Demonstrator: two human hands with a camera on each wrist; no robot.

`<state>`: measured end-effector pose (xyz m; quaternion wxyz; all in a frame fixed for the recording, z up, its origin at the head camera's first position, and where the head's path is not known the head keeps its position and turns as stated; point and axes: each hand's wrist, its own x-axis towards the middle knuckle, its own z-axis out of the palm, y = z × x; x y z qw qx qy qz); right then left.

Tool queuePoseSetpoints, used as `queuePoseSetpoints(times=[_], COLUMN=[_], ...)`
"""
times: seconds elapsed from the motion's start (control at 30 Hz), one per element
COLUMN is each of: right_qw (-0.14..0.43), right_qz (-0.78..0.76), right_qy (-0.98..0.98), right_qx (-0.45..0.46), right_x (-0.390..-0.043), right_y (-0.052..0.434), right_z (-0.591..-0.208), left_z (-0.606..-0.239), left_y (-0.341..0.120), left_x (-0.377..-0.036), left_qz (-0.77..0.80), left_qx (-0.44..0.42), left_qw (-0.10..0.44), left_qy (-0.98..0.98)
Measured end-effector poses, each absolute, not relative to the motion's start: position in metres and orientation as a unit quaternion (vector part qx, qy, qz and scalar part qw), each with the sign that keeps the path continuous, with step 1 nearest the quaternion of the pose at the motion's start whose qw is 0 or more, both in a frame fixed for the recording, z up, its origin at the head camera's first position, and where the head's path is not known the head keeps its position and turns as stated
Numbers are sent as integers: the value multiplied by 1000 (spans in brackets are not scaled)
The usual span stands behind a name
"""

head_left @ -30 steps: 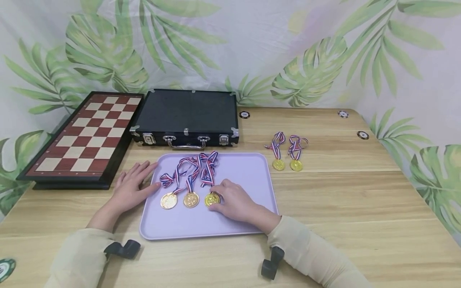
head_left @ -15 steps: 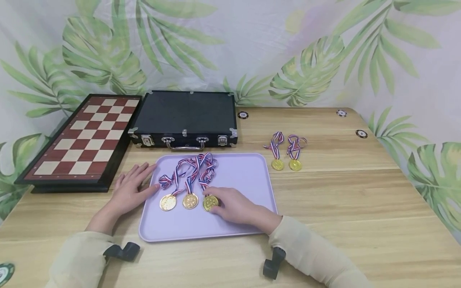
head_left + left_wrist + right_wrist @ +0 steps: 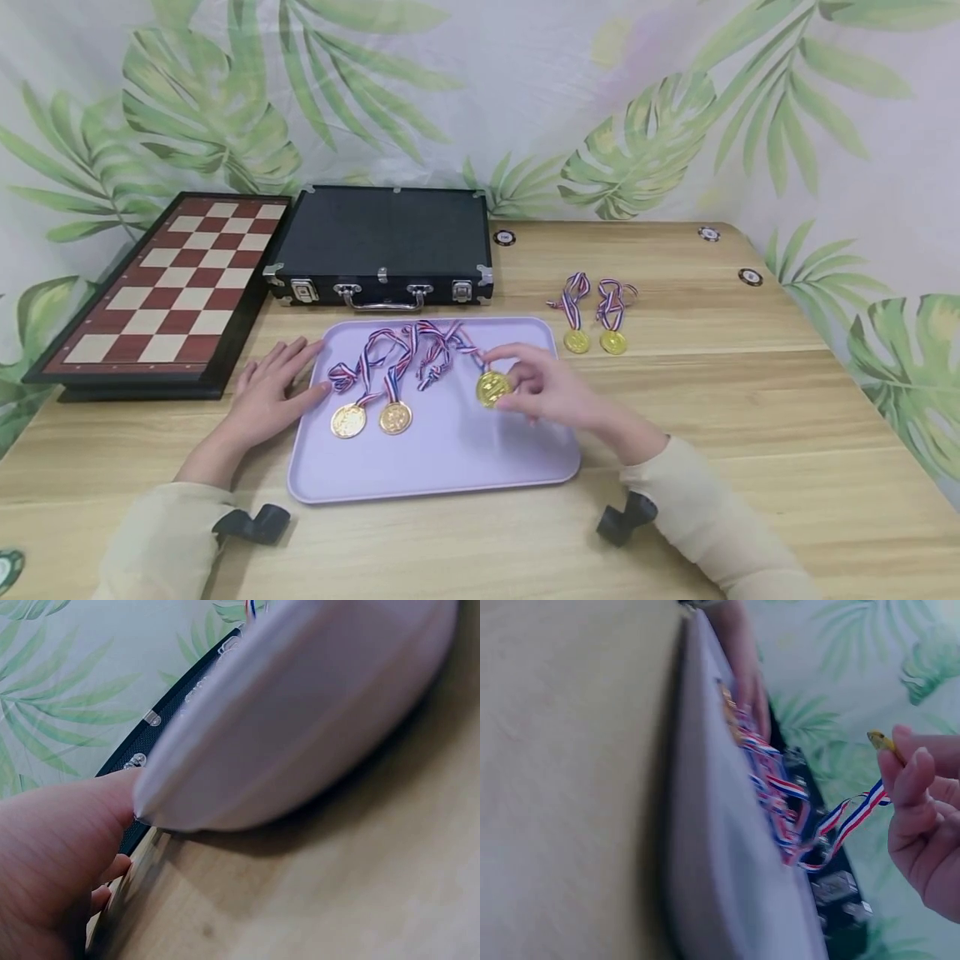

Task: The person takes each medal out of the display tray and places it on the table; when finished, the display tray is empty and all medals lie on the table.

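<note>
Right hand (image 3: 551, 390) has lifted third medal (image 3: 492, 388) off tray (image 3: 450, 467), moved it right; fingers pinch gold disc, ribbon (image 3: 457, 337) trails back-left to ribbon pile. Left hand (image 3: 270, 392) flat, fingers straight, presses tray's left edge. Two medals (image 3: 371, 418) lie on tray between hands, nearer left hand. Farther right on table: pair of medals (image 3: 595, 341). Behind: black case (image 3: 386, 237), chessboard (image 3: 165, 283).
</note>
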<state>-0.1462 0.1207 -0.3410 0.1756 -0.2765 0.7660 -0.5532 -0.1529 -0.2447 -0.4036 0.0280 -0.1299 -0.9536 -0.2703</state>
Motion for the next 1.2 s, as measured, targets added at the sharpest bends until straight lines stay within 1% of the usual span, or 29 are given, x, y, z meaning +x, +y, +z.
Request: queuePoseSetpoints(times=[0.07, 0.17, 0.3, 0.47, 0.6, 0.73, 0.83, 1.0, 1.2], right_qw=[154, 105, 41, -11, -43, -40, -31, -19, 3], right_qz=[-577, -595, -613, -660, -701, -755, -782, -784, -759], right_qy=[754, 744, 722, 666, 623, 567, 555, 595, 650], right_qx=[-275, -285, -319, -347, -344, -327, -283, -174, -37], right_x=[-147, -149, -152, -153, -154, -156, -160, -178, -219], right_y=[135, 158, 185, 210, 230, 251, 267, 289, 305], right_z=[-329, -312, -288, -261, -247, -239, -235, -239, -251], left_z=[-403, -402, -402, -403, -403, -404, -404, -404, -404], left_y=[-245, -244, -244, -245, -245, -245, -245, -245, -245], left_x=[-153, -154, -154, -154, -153, -154, -154, -154, -154], left_qz=[-270, -269, -267, -269, -271, -271, -271, -270, -270], left_qx=[-130, -131, -129, -125, -124, -127, -128, -127, -128], left_qw=[29, 30, 30, 27, 25, 28, 31, 26, 24], left_qy=[-954, -954, -955, -954, -954, -954, -954, -954, -954])
